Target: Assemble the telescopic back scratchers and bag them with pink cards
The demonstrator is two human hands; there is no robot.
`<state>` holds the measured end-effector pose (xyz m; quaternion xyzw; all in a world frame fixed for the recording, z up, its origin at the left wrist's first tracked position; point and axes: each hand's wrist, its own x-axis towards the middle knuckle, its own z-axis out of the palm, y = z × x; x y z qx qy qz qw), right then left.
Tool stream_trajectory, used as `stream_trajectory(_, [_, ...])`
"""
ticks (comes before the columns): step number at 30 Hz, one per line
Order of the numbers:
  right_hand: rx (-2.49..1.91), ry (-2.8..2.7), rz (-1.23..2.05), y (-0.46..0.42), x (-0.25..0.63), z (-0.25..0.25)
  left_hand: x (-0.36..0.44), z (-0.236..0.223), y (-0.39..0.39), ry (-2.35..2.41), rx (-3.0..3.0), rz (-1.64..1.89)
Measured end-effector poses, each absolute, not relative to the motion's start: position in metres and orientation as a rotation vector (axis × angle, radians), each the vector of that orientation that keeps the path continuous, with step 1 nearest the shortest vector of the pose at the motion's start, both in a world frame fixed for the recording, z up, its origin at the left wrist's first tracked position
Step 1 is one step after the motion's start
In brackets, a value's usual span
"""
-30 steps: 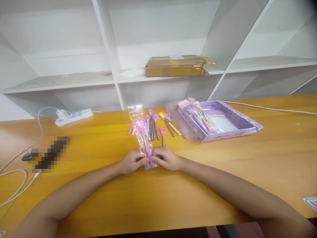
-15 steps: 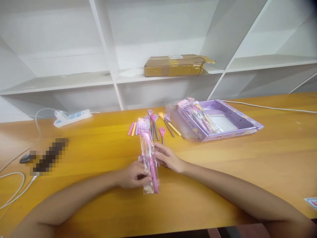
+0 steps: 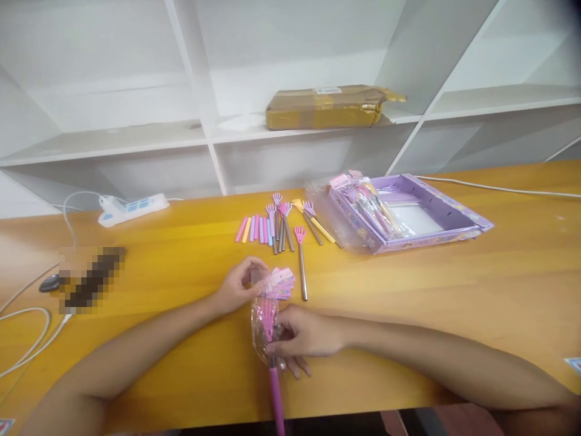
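Observation:
A clear plastic sleeve point(image 3: 267, 306) with a pink label card at its top lies between my hands on the wooden table point(image 3: 436, 290). Inside it is a pink stick with a hand-shaped head point(image 3: 275, 387), whose shaft pokes out the near end toward me. My left hand point(image 3: 238, 289) pinches the sleeve's top by the card. My right hand point(image 3: 302, 339) is closed on the sleeve lower down, over the hand-shaped head. One loose stick with a pink head point(image 3: 301, 260) rests just beyond.
Several loose pastel sticks point(image 3: 276, 224) lie in a row further back. A purple box point(image 3: 408, 215) holding bagged sticks stands at the right. A white power strip point(image 3: 131, 209) and cables sit at the left. A brown parcel point(image 3: 329, 108) lies on the white shelf.
The bagged stick has been drawn toward me and its shaft now sticks out of the sleeve's near end. My right hand shifted down onto the sleeve; my left moved up to its card end.

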<state>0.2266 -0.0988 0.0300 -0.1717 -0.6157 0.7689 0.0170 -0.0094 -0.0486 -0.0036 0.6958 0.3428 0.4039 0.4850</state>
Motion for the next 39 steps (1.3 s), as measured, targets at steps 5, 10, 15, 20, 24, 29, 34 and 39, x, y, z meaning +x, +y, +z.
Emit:
stream_trajectory(5, [-0.526, -2.28, 1.145, -0.07, 0.244, 0.014, -0.007, -0.002, -0.05, 0.822, 1.709, 0.954])
stream_trajectory(10, [-0.502, -2.36, 0.114, -0.014, 0.271, 0.004, -0.004, 0.002, -0.048, 0.904, 1.558, 0.894])
stream_trajectory(15, [-0.561, -2.586, 0.142, 0.005, 0.28, -0.001, -0.004, 0.007, -0.046, 0.765, 1.626, 0.885])
stream_trajectory(20, [-0.569, -2.576, 0.292, 0.003, 0.276, -0.007, -0.006, 0.01, -0.045, 0.62, 1.827, 0.811])
stream_trajectory(24, [-0.568, -2.532, 0.431, 0.005, 0.274, -0.006, -0.005, 0.005, -0.044, 0.677, 1.863, 0.802])
stream_trajectory(29, [-0.583, -2.54, 0.477, 0.007, 0.275, -0.003, -0.002, 0.002, -0.041, 0.727, 1.688, 0.901])
stream_trajectory(34, [-0.579, -2.531, 0.466, 0.008, 0.276, -0.006, -0.002, 0.003, -0.037, 0.835, 1.598, 0.99])
stream_trajectory(39, [-0.571, -2.453, 0.612, 0.013, 0.277, -0.008, -0.002, 0.003, -0.037, 0.886, 1.498, 0.984])
